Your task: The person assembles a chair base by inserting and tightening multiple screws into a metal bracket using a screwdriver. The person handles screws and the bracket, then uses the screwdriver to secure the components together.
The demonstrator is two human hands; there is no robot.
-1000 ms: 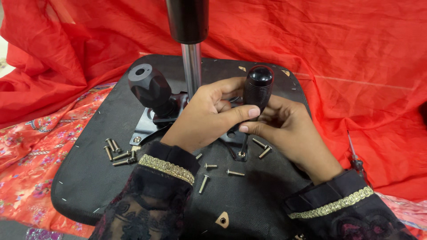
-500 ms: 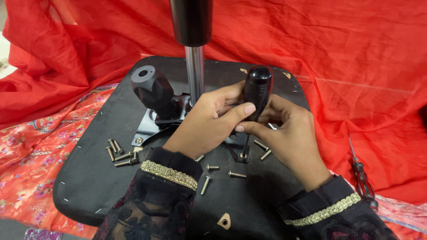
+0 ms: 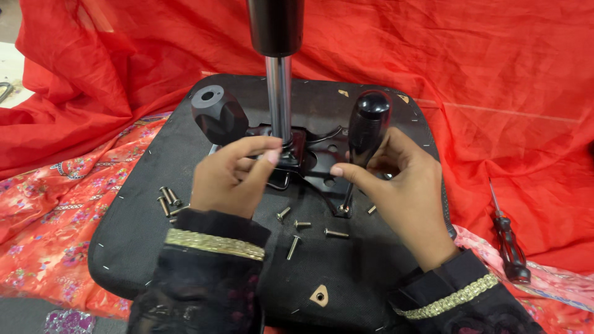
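Note:
A black upturned chair seat point(image 3: 136, 247) lies on red cloth, with a black metal mechanism plate point(image 3: 315, 164) and a chrome gas cylinder point(image 3: 278, 93) rising from its middle. My right hand point(image 3: 402, 192) grips a black-handled screwdriver point(image 3: 368, 127) held upright, its tip down at the plate's near edge. My left hand point(image 3: 232, 179) sits just left of the cylinder's base, thumb and fingers pinched together at the plate, with nothing visible between them. A chunky black knob point(image 3: 216, 114) sticks up from the plate behind that hand.
Loose screws point(image 3: 297, 232) lie on the seat between my hands, and several more point(image 3: 167, 199) lie at the left. A small tan bracket point(image 3: 319, 295) rests near the front edge. A second screwdriver point(image 3: 510, 244) lies on the red cloth point(image 3: 495, 93) at right. Patterned fabric point(image 3: 49, 216) is at left.
My left hand has come off the screwdriver handle and moved left to the base of the cylinder. My right hand still holds the screwdriver upright.

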